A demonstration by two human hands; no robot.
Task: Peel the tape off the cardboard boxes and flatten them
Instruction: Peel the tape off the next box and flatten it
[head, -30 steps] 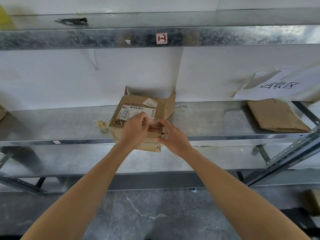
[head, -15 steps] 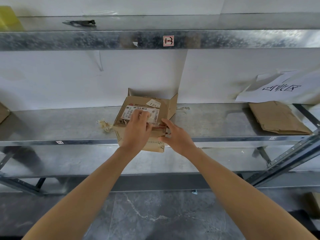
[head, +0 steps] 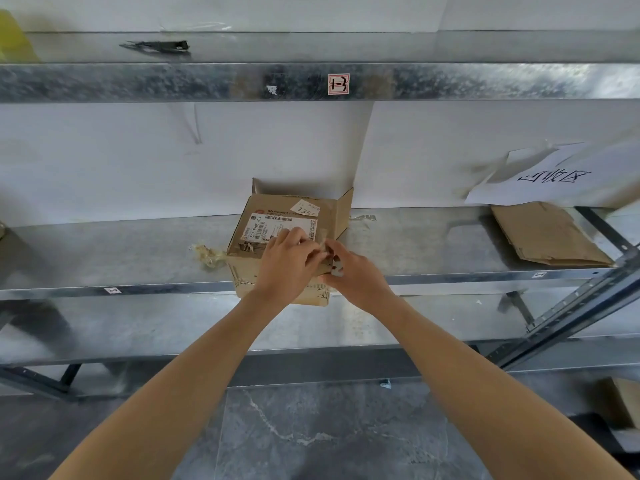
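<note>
My left hand (head: 287,268) braces the cardboard box (head: 277,216) on the shelf (head: 138,258), fingers curled, hold unclear; my right hand (head: 356,277) pinches tape (head: 335,268). I should peel low, slowly.

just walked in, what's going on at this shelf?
A person works on a cardboard box on the metal shelf. The left hand lies on its top by the shipping label; the right hand pinches tape at the near right edge. Its rear flaps stand up: not yet flattened. A tape wad lies left of it, flattened cardboard far right.
</note>
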